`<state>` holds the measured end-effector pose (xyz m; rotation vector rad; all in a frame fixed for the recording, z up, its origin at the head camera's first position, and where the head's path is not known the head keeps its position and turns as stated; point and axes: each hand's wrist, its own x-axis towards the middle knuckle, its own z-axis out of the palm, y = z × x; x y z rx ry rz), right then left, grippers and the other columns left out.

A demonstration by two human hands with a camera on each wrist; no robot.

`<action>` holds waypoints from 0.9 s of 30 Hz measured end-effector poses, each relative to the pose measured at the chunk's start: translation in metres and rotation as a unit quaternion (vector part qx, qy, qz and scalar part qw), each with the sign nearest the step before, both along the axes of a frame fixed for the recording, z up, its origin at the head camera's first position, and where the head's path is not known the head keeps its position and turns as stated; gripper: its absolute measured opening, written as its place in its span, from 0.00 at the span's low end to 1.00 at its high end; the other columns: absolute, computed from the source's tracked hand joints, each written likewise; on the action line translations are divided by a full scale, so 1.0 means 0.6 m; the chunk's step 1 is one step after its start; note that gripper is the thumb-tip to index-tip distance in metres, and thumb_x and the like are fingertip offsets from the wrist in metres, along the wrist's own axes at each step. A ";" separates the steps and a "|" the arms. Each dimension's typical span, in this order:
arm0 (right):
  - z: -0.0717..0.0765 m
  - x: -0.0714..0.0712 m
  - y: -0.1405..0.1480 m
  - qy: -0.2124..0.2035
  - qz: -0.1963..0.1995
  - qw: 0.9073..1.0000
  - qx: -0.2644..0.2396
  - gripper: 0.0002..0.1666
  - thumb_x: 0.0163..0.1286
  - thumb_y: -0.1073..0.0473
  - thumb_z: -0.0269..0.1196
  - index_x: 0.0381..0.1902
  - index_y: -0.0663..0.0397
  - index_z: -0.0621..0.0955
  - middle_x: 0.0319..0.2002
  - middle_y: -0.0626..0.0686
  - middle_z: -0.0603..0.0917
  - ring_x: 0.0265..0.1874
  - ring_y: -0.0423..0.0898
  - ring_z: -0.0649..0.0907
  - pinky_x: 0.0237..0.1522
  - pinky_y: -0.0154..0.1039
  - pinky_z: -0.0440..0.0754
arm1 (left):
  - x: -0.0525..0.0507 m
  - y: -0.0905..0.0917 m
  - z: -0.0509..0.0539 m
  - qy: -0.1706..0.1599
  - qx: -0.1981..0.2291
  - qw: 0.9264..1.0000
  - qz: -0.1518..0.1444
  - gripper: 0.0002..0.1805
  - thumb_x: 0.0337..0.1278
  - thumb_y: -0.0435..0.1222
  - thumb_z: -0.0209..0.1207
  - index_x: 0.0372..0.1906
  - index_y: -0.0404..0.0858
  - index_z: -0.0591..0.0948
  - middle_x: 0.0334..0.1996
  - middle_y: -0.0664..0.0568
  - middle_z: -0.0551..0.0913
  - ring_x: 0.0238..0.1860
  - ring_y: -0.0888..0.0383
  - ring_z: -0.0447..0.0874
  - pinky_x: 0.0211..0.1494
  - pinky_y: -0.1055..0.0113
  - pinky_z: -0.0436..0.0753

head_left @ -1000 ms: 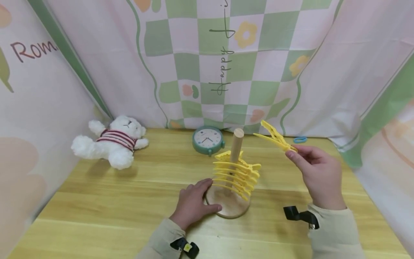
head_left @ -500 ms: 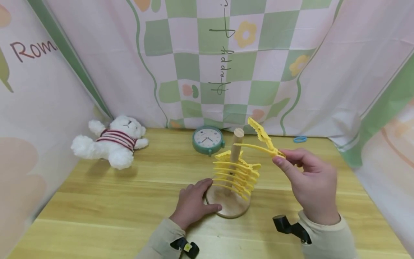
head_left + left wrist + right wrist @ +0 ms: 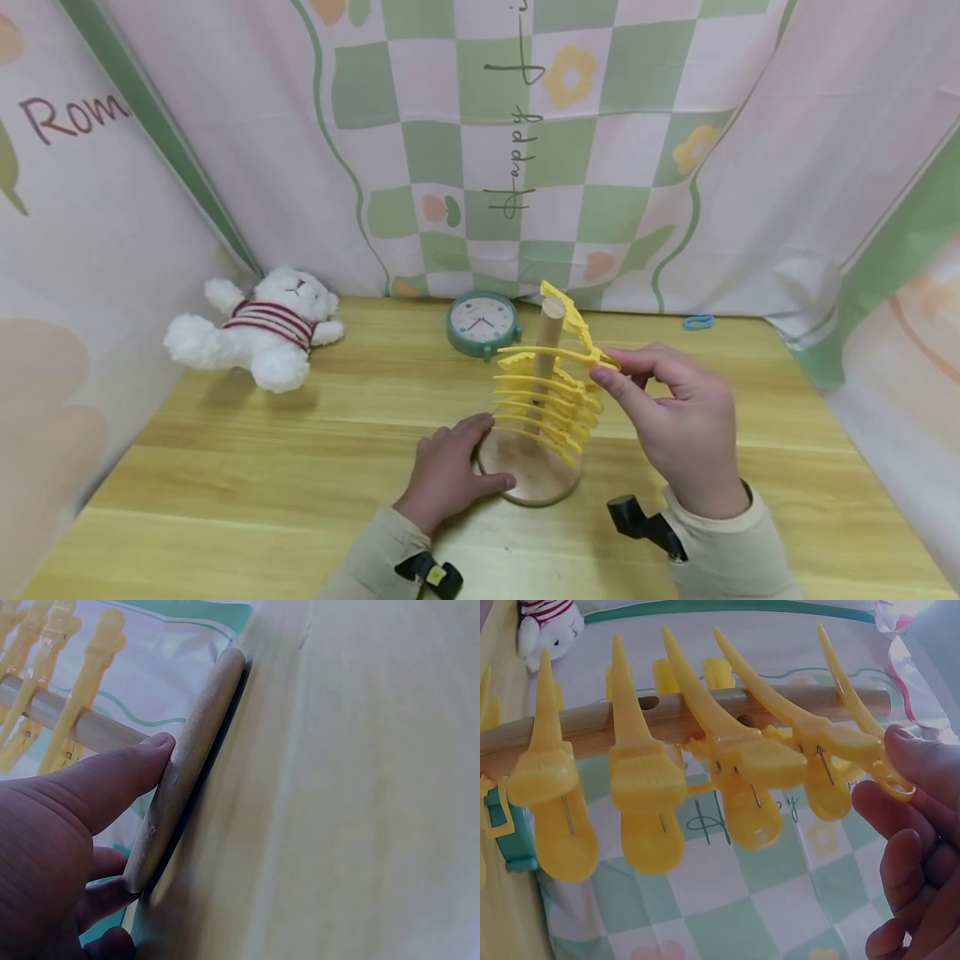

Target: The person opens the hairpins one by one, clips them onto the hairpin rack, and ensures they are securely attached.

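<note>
A wooden stand (image 3: 542, 482) with a round base and an upright post (image 3: 551, 332) stands mid-table. Several yellow alligator hair clips (image 3: 579, 407) are clamped on the post, one above another. My right hand (image 3: 678, 425) pinches the handle end of another yellow hair clip (image 3: 844, 682) between thumb and fingers. Its jaws are spread, one on each side of the post near the top, above the other clips. Whether they touch the wood I cannot tell. My left hand (image 3: 442, 477) holds the base's left rim, thumb (image 3: 154, 746) on top and fingers round the edge.
A white plush bear (image 3: 270, 329) in a striped top lies at the left. Behind the post sits a green round clock (image 3: 482, 325). A small blue clip-like item (image 3: 698, 322) lies at the back right. Printed curtains (image 3: 495, 150) enclose the table's back and sides.
My right hand has moved left and slightly down, bringing the pinched hair clip from right of the post to around its upper part. The left hand has stayed on the base.
</note>
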<state>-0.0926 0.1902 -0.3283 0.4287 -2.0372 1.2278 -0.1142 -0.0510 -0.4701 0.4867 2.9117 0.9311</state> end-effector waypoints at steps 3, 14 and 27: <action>0.000 0.001 -0.005 -0.001 -0.003 1.000 0.023 0.16 0.49 0.73 0.77 0.36 0.57 0.90 0.27 0.45 0.85 0.28 0.36 0.76 0.30 0.26 0.72 | 0.001 0.000 0.001 0.000 0.002 1.000 0.000 0.48 0.44 0.64 0.70 0.71 0.48 0.73 0.70 0.57 0.73 0.53 0.49 0.76 0.54 0.51 0.67; 0.007 0.005 -0.007 -0.011 -0.002 0.997 0.075 0.16 0.49 0.69 0.79 0.37 0.54 0.90 0.28 0.42 0.85 0.32 0.40 0.79 0.38 0.31 0.70 | 0.001 -0.001 0.001 0.000 0.001 1.000 -0.001 0.48 0.45 0.64 0.70 0.71 0.47 0.73 0.70 0.56 0.72 0.53 0.49 0.76 0.55 0.51 0.67; 0.006 0.006 0.000 -0.036 0.011 0.996 0.086 0.17 0.49 0.66 0.80 0.38 0.51 0.90 0.31 0.42 0.86 0.37 0.37 0.78 0.42 0.31 0.71 | 0.003 -0.001 0.002 0.008 0.000 1.000 -0.001 0.47 0.44 0.63 0.70 0.71 0.48 0.73 0.70 0.56 0.73 0.53 0.49 0.77 0.55 0.51 0.67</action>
